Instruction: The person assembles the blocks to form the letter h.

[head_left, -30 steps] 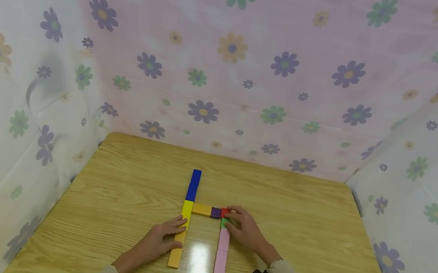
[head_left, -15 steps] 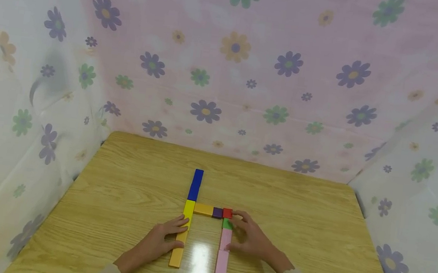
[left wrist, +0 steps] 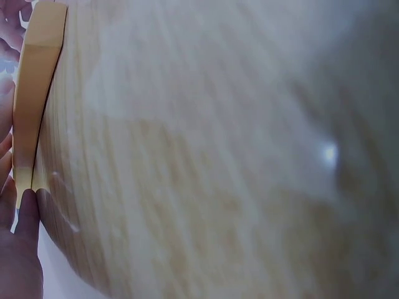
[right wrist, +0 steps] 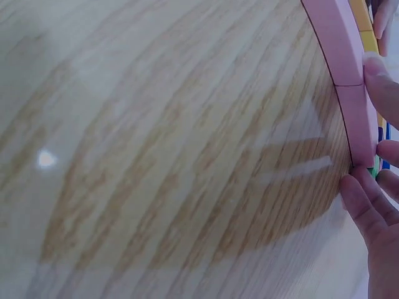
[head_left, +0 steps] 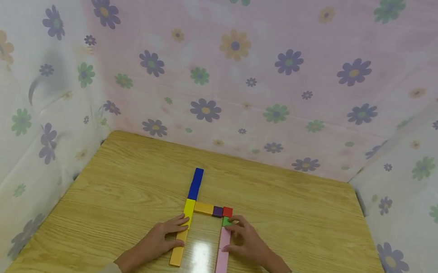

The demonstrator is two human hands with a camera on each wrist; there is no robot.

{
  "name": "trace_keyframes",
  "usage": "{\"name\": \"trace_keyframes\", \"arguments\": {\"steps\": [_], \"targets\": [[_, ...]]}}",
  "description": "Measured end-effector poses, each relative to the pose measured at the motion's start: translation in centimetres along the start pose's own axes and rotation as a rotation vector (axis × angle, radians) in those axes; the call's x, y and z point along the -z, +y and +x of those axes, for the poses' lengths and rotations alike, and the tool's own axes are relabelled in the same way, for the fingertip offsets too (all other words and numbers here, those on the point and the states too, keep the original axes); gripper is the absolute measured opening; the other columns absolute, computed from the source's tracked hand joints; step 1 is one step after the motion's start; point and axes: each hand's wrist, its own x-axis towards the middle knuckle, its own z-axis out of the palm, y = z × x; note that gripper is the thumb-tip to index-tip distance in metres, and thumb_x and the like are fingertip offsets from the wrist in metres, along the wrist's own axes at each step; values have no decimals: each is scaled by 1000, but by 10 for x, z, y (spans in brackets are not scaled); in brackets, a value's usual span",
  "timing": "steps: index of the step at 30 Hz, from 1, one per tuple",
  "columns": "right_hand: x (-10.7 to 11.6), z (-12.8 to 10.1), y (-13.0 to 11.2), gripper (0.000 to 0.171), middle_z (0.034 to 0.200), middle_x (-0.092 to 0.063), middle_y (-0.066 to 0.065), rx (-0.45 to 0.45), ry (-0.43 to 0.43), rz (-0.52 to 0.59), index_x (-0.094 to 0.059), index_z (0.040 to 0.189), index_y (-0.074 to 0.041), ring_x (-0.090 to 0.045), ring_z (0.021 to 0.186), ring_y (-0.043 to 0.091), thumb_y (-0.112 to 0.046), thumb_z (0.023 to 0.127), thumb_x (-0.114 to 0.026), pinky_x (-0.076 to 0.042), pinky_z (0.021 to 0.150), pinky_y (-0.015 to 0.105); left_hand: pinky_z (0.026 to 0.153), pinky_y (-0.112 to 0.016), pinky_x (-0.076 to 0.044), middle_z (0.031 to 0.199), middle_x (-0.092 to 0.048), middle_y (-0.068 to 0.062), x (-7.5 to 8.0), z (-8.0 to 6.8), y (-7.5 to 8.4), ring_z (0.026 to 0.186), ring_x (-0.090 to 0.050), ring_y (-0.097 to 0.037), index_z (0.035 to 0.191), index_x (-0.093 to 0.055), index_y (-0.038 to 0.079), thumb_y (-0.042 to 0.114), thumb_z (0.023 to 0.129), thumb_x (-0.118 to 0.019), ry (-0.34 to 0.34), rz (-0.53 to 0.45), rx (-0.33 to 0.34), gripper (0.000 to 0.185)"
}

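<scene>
Coloured wooden blocks lie flat on the table. A blue block [head_left: 195,183], a yellow block [head_left: 188,211] and an orange block [head_left: 176,253] form the left column. An orange bar [head_left: 203,208], a purple cube [head_left: 217,211] and a red cube [head_left: 228,212] run across. Below the red cube sit a green cube [head_left: 226,222] and two pink blocks [head_left: 222,255]. My left hand [head_left: 173,231] rests its straight fingers on the yellow and orange column [left wrist: 34,93]. My right hand [head_left: 233,236] touches the green cube with its fingertips, while its thumb [right wrist: 380,81] presses the side of the pink blocks [right wrist: 340,56].
The wooden table [head_left: 300,210] is walled in on three sides by flower-print cloth [head_left: 232,65]. Bare tabletop lies to the left, to the right and behind the blocks. A bright glare spot [head_left: 200,252] sits between the two columns.
My right hand has drawn back from the red cube toward me and now lies along the green cube and the pink blocks. The left hand has stayed put.
</scene>
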Motion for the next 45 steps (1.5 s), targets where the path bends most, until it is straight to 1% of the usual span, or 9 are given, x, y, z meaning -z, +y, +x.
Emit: {"name": "trace_keyframes", "arguments": {"steps": [5, 12, 17, 21, 23, 29, 32, 38, 45], "targets": [[-1, 0, 1, 51, 122, -42, 5, 16, -16, -4, -59, 113, -8, -48, 98, 10, -36, 72, -71, -47, 77, 28, 95, -43, -36, 136, -38, -1, -1, 0, -1, 128, -28, -20, 123, -52, 11, 30, 82, -60, -7, 2, 12, 46], [-1, 0, 1, 47, 123, -42, 8, 43, -25, -9, -60, 112, -6, -49, 102, 16, -33, 74, -69, -47, 80, 31, 94, -44, -36, 135, -39, 0, -1, 2, 0, 128, -28, -19, 122, -53, 10, 29, 80, -61, 1, -24, 30, 46], [0, -2, 1, 37, 124, -42, 10, 76, -25, 15, -64, 108, -10, -49, 99, 16, -29, 76, -68, -47, 79, 30, 94, -48, -33, 134, -39, -6, 2, 2, 13, 127, -28, -25, 121, -53, 4, 18, 80, -63, 14, -59, 36, 44], [-1, -2, 1, 35, 125, -42, 11, 86, -24, 25, -64, 107, -11, -49, 98, 14, -28, 77, -67, -47, 78, 29, 94, -50, -32, 133, -40, -12, 7, 3, 24, 126, -29, -30, 119, -53, -1, 12, 80, -64, 22, -86, 37, 43], [-2, -1, 1, 35, 125, -42, 10, 78, -27, 16, -64, 108, -11, -48, 98, 14, -29, 78, -66, -47, 79, 29, 94, -49, -33, 133, -40, -11, 7, 3, 22, 126, -29, -28, 119, -53, 1, 15, 80, -64, 24, -74, 37, 43], [-4, 0, 1, 35, 127, -41, 10, 54, -36, 18, -62, 109, -12, -48, 100, 15, -30, 80, -64, -47, 80, 32, 95, -42, -35, 134, -40, -1, 3, 2, 4, 127, -28, -19, 121, -54, 8, 26, 80, -62, 16, -35, 41, 45], [-3, 1, 3, 37, 130, -38, 11, 45, -25, -1, -59, 115, -13, -48, 103, 18, -31, 83, -61, -47, 79, 35, 95, -43, -34, 135, -40, -2, 3, 2, -1, 127, -28, -19, 121, -54, 8, 27, 80, -63, 13, -42, 23, 46], [0, 6, 6, 39, 132, -38, 12, 9, 14, -59, -53, 120, -12, -40, 117, 27, -30, 86, -57, -43, 86, 46, 95, -43, -35, 134, -40, -4, 1, 6, -5, 127, -30, -22, 121, -54, 7, 26, 80, -62, 15, 20, -24, 46], [0, 12, 7, 39, 130, -41, 9, 21, 38, -89, -53, 122, -13, -40, 116, 22, -29, 86, -57, -42, 87, 45, 94, -44, -36, 135, -39, -5, 4, 9, -9, 126, -30, -23, 122, -53, 6, 25, 81, -62, 16, 71, -59, 46]]}}
